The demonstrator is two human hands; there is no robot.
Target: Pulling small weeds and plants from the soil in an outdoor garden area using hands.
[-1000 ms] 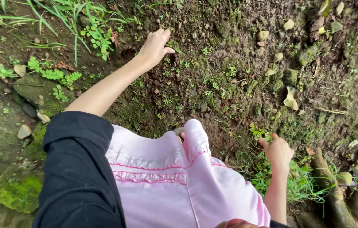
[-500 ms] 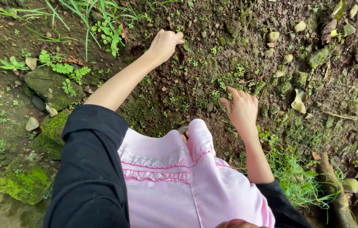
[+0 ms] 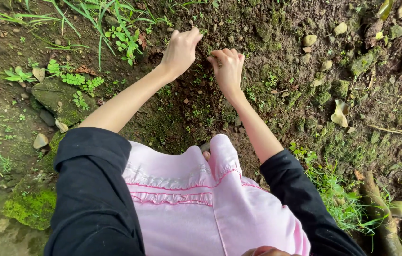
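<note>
Right hand (image 3: 228,66) fingertips hidden in soil (image 3: 253,61)

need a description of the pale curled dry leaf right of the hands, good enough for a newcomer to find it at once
Start at the thick tree roots in the lower right corner and go up the bare mossy soil slope. Partway up, well right of the right hand, lies the dry leaf. It is pale yellowish, broad and curled, far larger than the small rounded stones higher on the slope.
</note>
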